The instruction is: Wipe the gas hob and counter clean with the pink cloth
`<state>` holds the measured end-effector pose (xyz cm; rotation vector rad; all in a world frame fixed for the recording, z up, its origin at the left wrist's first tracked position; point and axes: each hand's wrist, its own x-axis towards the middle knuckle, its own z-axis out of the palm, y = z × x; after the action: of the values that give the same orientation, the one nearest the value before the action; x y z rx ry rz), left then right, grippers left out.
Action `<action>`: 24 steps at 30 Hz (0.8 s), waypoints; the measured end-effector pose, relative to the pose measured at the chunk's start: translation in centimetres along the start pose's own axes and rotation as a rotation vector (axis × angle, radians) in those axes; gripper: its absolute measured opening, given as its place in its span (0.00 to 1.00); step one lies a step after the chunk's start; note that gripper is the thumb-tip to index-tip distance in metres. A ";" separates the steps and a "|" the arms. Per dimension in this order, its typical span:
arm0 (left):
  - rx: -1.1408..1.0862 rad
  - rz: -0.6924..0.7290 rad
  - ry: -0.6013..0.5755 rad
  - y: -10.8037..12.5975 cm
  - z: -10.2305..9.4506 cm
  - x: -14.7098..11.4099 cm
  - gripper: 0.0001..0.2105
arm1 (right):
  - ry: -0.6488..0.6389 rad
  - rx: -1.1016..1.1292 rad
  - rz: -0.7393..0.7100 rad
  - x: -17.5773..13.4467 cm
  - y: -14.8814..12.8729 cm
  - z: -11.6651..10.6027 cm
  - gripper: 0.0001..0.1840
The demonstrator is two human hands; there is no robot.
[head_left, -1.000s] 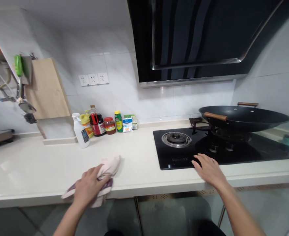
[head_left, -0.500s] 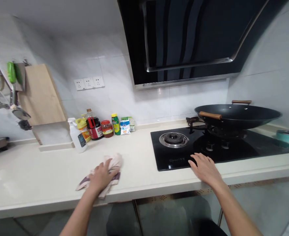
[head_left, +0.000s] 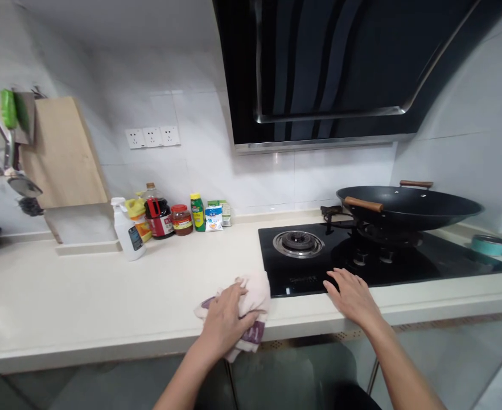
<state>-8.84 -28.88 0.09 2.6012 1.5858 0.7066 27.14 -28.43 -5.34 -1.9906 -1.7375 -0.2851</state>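
My left hand (head_left: 226, 320) presses on a pale pink cloth (head_left: 255, 289) with purple patches, its fingers bent over the fabric. The cloth lies bunched at the front of the white countertop (head_left: 84, 302). One corner hangs over the counter's edge, and its right side meets the black gas cooktop (head_left: 276, 279). My right hand (head_left: 353, 297) rests with spread fingers on the cooktop's front edge and the counter beside it, holding nothing.
A black wok (head_left: 408, 208) sits on the right burner, beneath a dark range hood (head_left: 328, 68). Along the wall stand a spray bottle (head_left: 128, 232), a sauce bottle (head_left: 159, 216), a red-lidded jar (head_left: 181, 220) and small packets (head_left: 214, 218). A cutting board (head_left: 61, 154) hangs at left.
My left hand has slid the cloth rightward along the counter, up to the cooktop's edge. My right hand stays in nearly the same place. The view has shifted slightly.
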 end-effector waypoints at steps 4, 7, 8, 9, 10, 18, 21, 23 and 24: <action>0.078 -0.225 0.000 -6.0 -2.4 -1.5 0.22 | 0.000 0.012 0.006 -0.1 -0.3 -0.2 0.28; 0.207 -0.404 0.064 -10.4 -4.2 -1.9 0.25 | -0.011 0.013 0.018 -0.1 -0.5 -0.4 0.28; 0.245 -0.468 0.082 -11.6 -4.6 -1.8 0.27 | -0.016 0.010 0.021 -0.1 -0.7 -0.5 0.28; 0.286 -0.517 0.102 -12.6 -5.0 -1.6 0.29 | -0.019 0.005 0.023 -0.1 -0.8 -0.6 0.28; 0.326 -0.549 0.117 -13.5 -5.2 -1.2 0.31 | -0.020 -0.001 0.024 -0.1 -0.9 -0.8 0.28; 0.260 -0.597 0.023 -14.1 -4.9 6.9 0.30 | -0.021 -0.028 0.038 -0.2 -2.0 -1.6 0.26; 0.156 -0.592 -0.043 -11.5 -3.6 10.4 0.27 | -0.008 -0.036 0.033 -0.2 -2.0 -1.5 0.25; 0.133 -0.522 -0.050 -8.7 -1.9 12.1 0.25 | -0.003 -0.034 0.031 -0.1 -1.9 -1.3 0.25; 0.121 -0.472 -0.051 -7.0 -0.8 12.7 0.24 | -0.003 -0.030 0.032 -0.1 -1.8 -1.3 0.25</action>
<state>-10.16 -14.93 3.84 2.1510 2.1674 0.5149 25.58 -29.01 -3.90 -2.0388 -1.7110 -0.2997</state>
